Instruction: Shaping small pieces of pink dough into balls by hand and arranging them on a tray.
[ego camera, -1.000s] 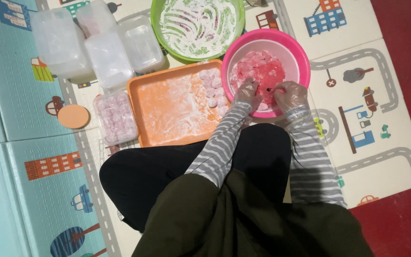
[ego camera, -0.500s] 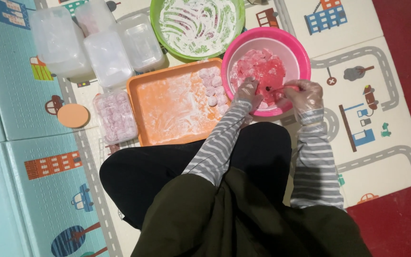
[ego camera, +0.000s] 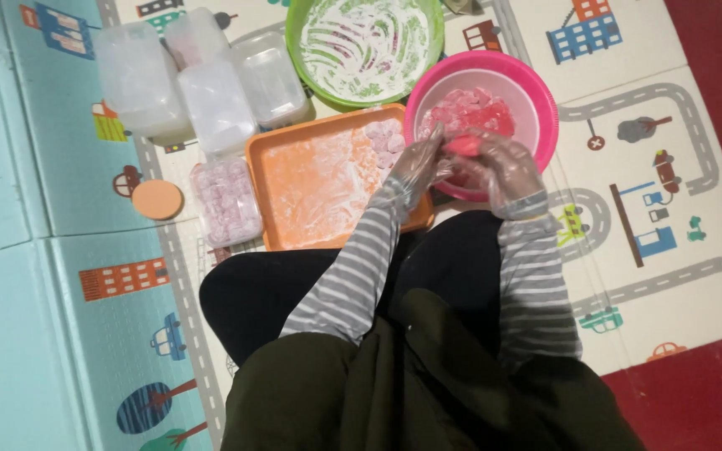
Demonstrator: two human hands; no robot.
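Pink dough [ego camera: 464, 145], a small reddish lump, sits pinched between both gloved hands just above the near rim of the pink bowl [ego camera: 545, 108]. The left hand [ego camera: 418, 164] and right hand [ego camera: 505, 167] wear clear plastic gloves, and their fingers close together on the lump from either side; most of the lump is hidden by the fingers. More pink pieces lie in the bowl, their outlines soft and hard to separate. Left of the bowl is an orange tray [ego camera: 311, 179] dusted with flour, a few pale rounds gathered in its far right corner. A green bowl [ego camera: 364, 46], smeared white inside, stands at the far edge, its top cut off. Further left, clear plastic containers [ego camera: 211, 92] are stacked; a smaller one [ego camera: 227, 200] holds pale pink rounds, blurred through the lid.
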